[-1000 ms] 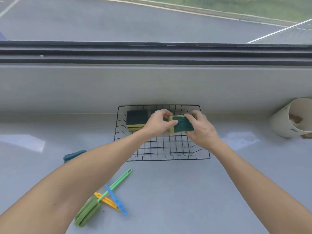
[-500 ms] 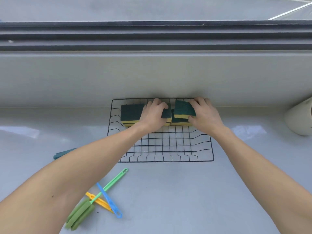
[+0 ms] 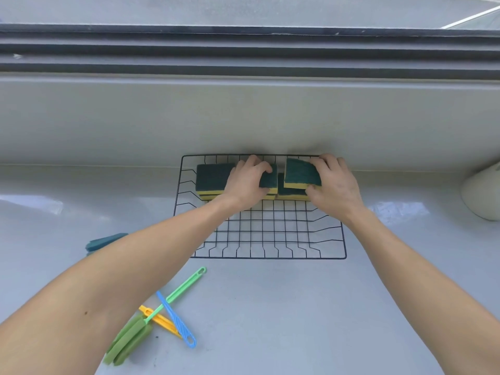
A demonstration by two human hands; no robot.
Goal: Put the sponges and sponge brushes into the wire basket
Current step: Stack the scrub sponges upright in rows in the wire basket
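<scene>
- Head view, looking down at a pale grey worktop below a window sill, with both bare forearms reaching forward
- A black wire basket sits against the back wall; green-and-yellow sponges line its far edge
- The left hand rests over the sponges on the left, fingers curled onto the top one
- The right hand grasps a tilted sponge, which lies on top of another sponge in the basket
- Outside the basket, near left, three sponge brushes lie crossed: green, blue, yellow
- A teal sponge lies on the worktop left of the basket (partly hidden by the left forearm)
- A pale rounded container stands at the right edge
</scene>
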